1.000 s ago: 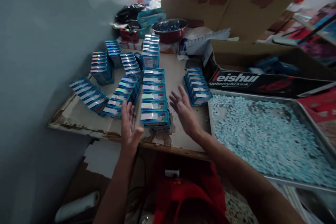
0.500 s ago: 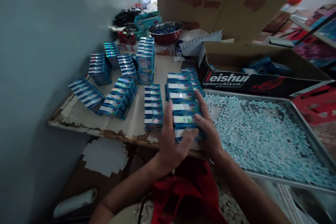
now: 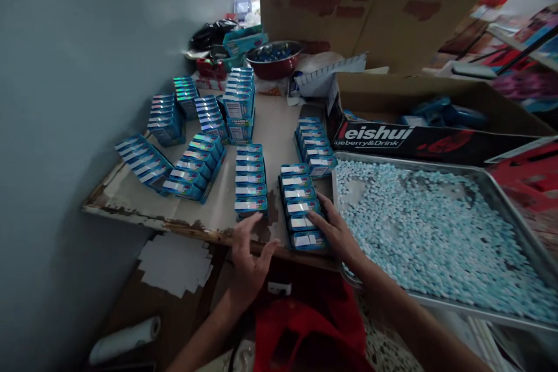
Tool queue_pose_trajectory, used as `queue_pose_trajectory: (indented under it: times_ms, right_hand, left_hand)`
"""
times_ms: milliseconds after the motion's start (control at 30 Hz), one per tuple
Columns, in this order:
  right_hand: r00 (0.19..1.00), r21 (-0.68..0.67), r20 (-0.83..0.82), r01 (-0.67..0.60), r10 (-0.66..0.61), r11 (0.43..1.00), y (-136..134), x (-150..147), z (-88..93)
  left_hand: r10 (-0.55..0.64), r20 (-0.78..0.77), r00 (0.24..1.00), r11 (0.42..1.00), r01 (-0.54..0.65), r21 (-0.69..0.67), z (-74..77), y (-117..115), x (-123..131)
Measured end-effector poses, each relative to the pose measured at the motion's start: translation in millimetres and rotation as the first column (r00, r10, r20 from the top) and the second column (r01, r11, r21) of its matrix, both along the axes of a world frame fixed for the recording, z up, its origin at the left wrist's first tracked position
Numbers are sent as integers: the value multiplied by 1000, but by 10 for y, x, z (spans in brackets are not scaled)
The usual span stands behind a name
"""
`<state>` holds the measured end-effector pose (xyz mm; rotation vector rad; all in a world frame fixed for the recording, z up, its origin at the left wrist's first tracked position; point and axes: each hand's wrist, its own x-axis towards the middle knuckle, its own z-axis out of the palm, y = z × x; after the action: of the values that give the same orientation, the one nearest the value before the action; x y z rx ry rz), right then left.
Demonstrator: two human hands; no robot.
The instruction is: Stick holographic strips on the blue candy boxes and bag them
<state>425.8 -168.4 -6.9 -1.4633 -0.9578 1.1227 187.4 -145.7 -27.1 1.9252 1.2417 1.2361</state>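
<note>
A row of small blue boxes with white tops (image 3: 300, 207) stands on the worn table (image 3: 279, 122) near its front edge. My right hand (image 3: 335, 229) rests against the right side of this row, its fingers apart and gripping nothing. My left hand (image 3: 249, 256) is open and empty, just in front of another row of blue boxes (image 3: 250, 180). Behind my right hand, a further blue row (image 3: 314, 145) stands beside the metal tray. More blue boxes (image 3: 211, 116) are grouped on the table's left part.
A metal tray (image 3: 488, 171) of light-blue pieces lies at the right, below a black carton (image 3: 436, 142). A red bowl (image 3: 274, 64) is at the back. A wall (image 3: 65, 70) bounds the left; a white roll (image 3: 126, 340) lies below the table.
The row of boxes held between both hands has been lowered onto the table. My left hand has let go and moved left; my right hand has stayed at the row's side.
</note>
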Motion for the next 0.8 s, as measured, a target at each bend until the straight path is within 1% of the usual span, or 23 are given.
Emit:
queue_pose_trajectory:
  times_ms: [33,67,100,133,200,233,300,367,433,500,567,600,633,700,767,800]
  right_hand:
    - [998,9,68,5,-6,1000,-12,22,-2]
    - [992,29,126,26,-29,999,-16,52,6]
    - [983,66,171,61,-71,996,-9,89,28]
    - [971,115,206,100,-122,988,10,132,66]
    - [948,199,254,141,-190,970,79,220,188]
    - [946,218,267,127,-184,968,122,255,261]
    - [955,211,276,49,-108,976,202,281,392]
    - [952,193,304,-47,-14,980,252,246,462]
    - [924,227,381,-120,25,966,262,175,465]
    - [888,288,460,-143,-6,947,246,113,439]
    - [871,340,485,-105,-79,934,231,92,423]
    - [874,355,473,-70,-114,932,234,98,422]
    - [883,357,448,-37,-137,933,247,112,423]
    - [921,321,364,13,-136,947,302,148,422]
    - [954,251,287,16,-90,968,383,176,406]
    - [958,225,279,2,-66,974,425,183,396]
  left_hand:
    - [171,-33,985,985,-170,35,-38,17,-75]
    - [304,-59,951,952,-302,51,-84,50,-113]
    - [377,-82,922,926,-375,41,-132,99,-112]
    - [403,-98,910,914,-405,8,-176,165,-75]
    - [401,-110,909,905,-412,-105,-233,321,76]
    - [406,-106,907,894,-419,-161,-238,400,165]
    - [437,-97,894,868,-448,-216,-199,538,299]
    - [448,-108,888,863,-461,-207,-99,638,307]
    - [427,-138,894,872,-448,-198,47,688,170]
    - [402,-182,897,879,-434,-199,205,663,-57]
    - [376,-225,899,891,-418,-176,320,550,-287]
    - [370,-241,897,897,-412,-160,344,468,-382]
    - [369,-248,896,899,-412,-149,338,380,-460]
    - [375,-241,895,899,-415,-140,240,213,-569]
    - [386,-227,894,898,-421,-129,63,108,-642]
    - [394,-221,892,896,-426,-126,-33,88,-678]
